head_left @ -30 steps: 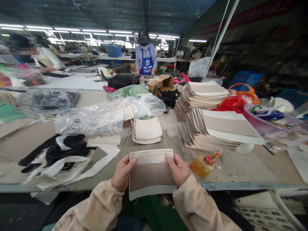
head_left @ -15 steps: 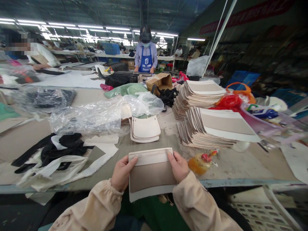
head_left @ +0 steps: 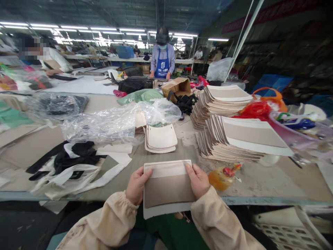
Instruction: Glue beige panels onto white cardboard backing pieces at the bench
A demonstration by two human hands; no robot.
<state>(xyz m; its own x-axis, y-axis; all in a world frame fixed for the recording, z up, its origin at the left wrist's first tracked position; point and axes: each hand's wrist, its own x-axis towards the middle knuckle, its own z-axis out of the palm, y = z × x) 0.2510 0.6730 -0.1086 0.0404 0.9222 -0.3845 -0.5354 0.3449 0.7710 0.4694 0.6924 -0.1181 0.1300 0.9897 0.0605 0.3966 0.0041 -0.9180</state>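
Between my hands is a white panel point(head_left: 169, 191) with a wide taupe band across it, tilted up over the table's front edge. My left hand point(head_left: 137, 184) grips its left side, thumb on the upper face. On the opposite side my right hand point(head_left: 198, 180) pinches the upper right corner the same way. Fingers behind the panel are hidden. Just beyond it lies a short stack of cream panels point(head_left: 162, 136) with rounded corners. A bottle of amber liquid with a red top point(head_left: 221, 177) sits right of my right hand.
Two tall stacks of similar panels, a nearer one point(head_left: 234, 139) and a farther one point(head_left: 223, 99), stand at right. Clear plastic bags point(head_left: 101, 125) and black and white fabric scraps point(head_left: 70, 163) lie at left. A person in a blue apron point(head_left: 162, 62) stands across the table.
The whole view has shifted slightly, so things appear a little farther right. Both hands keep the same hold on the panel.
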